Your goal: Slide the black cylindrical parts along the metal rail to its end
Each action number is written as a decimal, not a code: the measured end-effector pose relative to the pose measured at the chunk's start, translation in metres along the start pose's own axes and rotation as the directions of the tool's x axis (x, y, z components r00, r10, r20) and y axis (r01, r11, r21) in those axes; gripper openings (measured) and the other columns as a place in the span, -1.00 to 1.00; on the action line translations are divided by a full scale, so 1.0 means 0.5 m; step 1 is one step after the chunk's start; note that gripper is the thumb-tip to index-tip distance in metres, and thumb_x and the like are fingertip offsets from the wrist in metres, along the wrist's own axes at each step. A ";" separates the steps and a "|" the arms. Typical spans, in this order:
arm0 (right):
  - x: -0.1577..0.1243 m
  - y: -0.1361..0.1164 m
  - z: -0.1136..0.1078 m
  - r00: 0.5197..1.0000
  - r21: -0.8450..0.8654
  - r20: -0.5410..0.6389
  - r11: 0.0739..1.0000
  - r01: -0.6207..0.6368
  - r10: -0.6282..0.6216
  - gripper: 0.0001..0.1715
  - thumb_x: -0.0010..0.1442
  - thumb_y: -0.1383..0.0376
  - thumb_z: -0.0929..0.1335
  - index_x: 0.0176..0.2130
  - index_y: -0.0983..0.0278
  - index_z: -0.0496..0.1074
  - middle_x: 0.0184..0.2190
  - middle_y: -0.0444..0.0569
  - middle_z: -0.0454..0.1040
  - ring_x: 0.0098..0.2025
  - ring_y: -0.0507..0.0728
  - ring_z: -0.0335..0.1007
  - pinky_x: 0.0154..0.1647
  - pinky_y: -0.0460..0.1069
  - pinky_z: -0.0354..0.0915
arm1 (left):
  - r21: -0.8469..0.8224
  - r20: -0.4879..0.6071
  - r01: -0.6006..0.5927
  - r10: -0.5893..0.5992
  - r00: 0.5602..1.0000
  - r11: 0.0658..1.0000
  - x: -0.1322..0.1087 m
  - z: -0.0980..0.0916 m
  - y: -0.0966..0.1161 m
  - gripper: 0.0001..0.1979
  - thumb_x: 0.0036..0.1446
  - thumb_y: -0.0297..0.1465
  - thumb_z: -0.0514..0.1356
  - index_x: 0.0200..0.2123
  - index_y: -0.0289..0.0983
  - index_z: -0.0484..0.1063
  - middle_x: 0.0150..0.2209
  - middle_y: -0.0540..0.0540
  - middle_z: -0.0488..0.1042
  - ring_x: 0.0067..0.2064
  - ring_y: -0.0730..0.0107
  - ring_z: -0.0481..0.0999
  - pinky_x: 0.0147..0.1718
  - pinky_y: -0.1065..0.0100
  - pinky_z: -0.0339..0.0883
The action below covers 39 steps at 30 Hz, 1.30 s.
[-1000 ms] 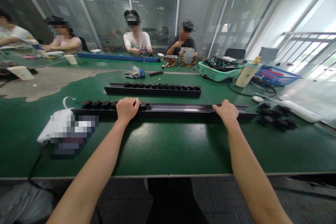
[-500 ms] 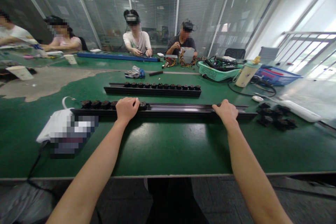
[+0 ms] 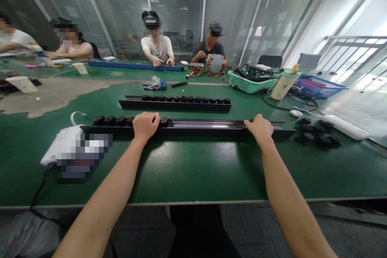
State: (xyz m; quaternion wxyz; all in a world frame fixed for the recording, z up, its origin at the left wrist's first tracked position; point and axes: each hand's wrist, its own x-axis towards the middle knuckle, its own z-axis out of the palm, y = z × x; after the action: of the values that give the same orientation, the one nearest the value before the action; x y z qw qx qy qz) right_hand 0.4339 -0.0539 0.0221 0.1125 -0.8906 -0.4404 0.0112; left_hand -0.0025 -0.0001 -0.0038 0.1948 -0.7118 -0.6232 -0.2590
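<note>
A long black channel rail [image 3: 205, 132] lies across the table before me, its shiny inner track showing along the middle. Round black parts [image 3: 109, 120] sit in a row in its left section, and another round part [image 3: 164, 121] shows just right of my left hand. My left hand [image 3: 145, 127] is closed over the rail among these parts, its fingertips hidden behind. Toward the rail's right end, my right hand [image 3: 259, 127] grips it with curled fingers; a small dark piece shows at its fingertips, too covered to make out.
A second black rail [image 3: 175, 106] filled with round parts lies behind. Loose black parts [image 3: 317, 134] are piled at the right, near a white bar [image 3: 344, 127]. Farther back are gloves [image 3: 155, 83], a green basket [image 3: 250, 82] and a bottle [image 3: 284, 85]. Several people sit across the table.
Both hands keep their hold at the same places on the rail. The view has shifted very slightly; nothing else near my hands visibly differs.
</note>
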 end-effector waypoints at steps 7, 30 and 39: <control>0.000 0.002 0.000 1.000 -0.009 0.002 1.000 0.013 -0.013 -0.38 0.33 -0.01 0.30 0.14 0.41 0.40 0.02 0.37 0.55 0.15 0.44 0.48 0.10 0.23 0.37 | 0.002 0.002 -0.004 0.004 1.000 1.000 0.001 0.000 0.000 -0.50 0.38 -0.20 -0.07 -0.42 -0.23 0.57 -0.29 -0.25 0.62 -0.23 0.07 0.53 -0.30 0.19 0.15; -0.005 0.001 0.006 0.998 -0.022 -0.040 0.999 0.037 -0.038 -0.44 0.32 0.04 0.29 0.10 0.39 0.42 0.00 0.34 0.57 0.13 0.46 0.48 0.09 0.23 0.35 | -0.021 -0.016 -0.005 0.005 1.000 1.000 0.001 0.006 -0.004 -0.53 0.37 -0.22 -0.04 -0.46 -0.24 0.53 -0.32 -0.23 0.61 -0.24 0.08 0.52 -0.30 0.19 0.12; 0.009 0.019 0.011 0.997 0.004 -0.080 1.000 -0.006 0.006 -0.44 0.29 0.03 0.32 0.07 0.38 0.46 -0.02 0.35 0.57 0.11 0.45 0.48 0.05 0.23 0.35 | 0.006 -0.019 -0.009 0.009 1.000 1.000 0.001 0.005 -0.003 -0.52 0.38 -0.22 -0.05 -0.44 -0.24 0.54 -0.32 -0.23 0.61 -0.25 0.09 0.52 -0.31 0.20 0.12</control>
State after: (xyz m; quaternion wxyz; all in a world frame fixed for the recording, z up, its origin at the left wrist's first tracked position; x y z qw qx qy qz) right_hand 0.4434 -0.0547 0.0150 0.1315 -0.8915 -0.4329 -0.0232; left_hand -0.0037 0.0018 -0.0056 0.2042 -0.7113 -0.6190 -0.2631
